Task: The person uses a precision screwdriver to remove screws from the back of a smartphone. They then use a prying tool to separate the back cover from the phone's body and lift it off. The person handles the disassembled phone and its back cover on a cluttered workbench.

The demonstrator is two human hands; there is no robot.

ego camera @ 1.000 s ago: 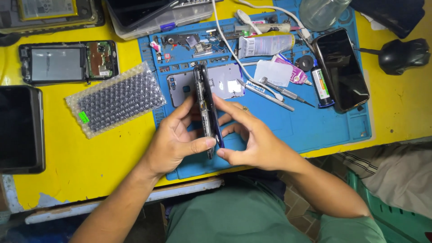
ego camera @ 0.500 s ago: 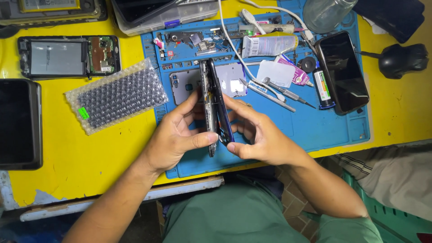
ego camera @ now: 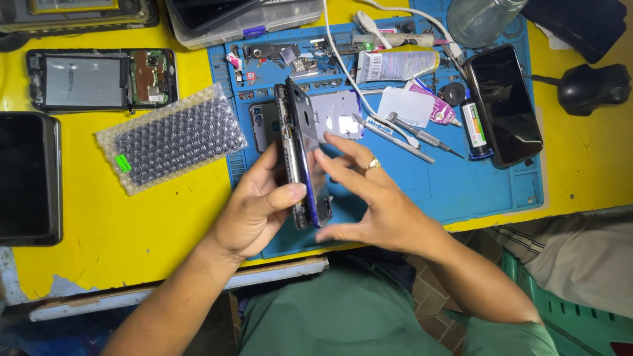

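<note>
My left hand (ego camera: pixel 254 207) grips an opened smartphone (ego camera: pixel 300 155) by its lower edge and holds it on its side, upright above the blue work mat (ego camera: pixel 461 191). The phone's dark glossy face tilts toward the right; its metal frame faces left. My right hand (ego camera: pixel 372 198), with a gold ring on one finger, has its fingers spread, the fingertips touching the phone's dark face. A grey phone back cover (ego camera: pixel 339 115) lies on the mat just behind the phone.
On the mat lie a white tube (ego camera: pixel 395 66), screwdrivers (ego camera: pixel 412 135), a small bottle (ego camera: pixel 475 128), a black phone (ego camera: pixel 504 105) and small parts. A bubble-wrap pouch (ego camera: pixel 171 135), a stripped phone (ego camera: pixel 102 79) and a dark tablet (ego camera: pixel 26 178) rest on the yellow table. A mouse (ego camera: pixel 593 86) sits far right.
The phone has turned so its dark face shows more toward the right. My right hand let go of its edge and opened, its fingers now spread against that face.
</note>
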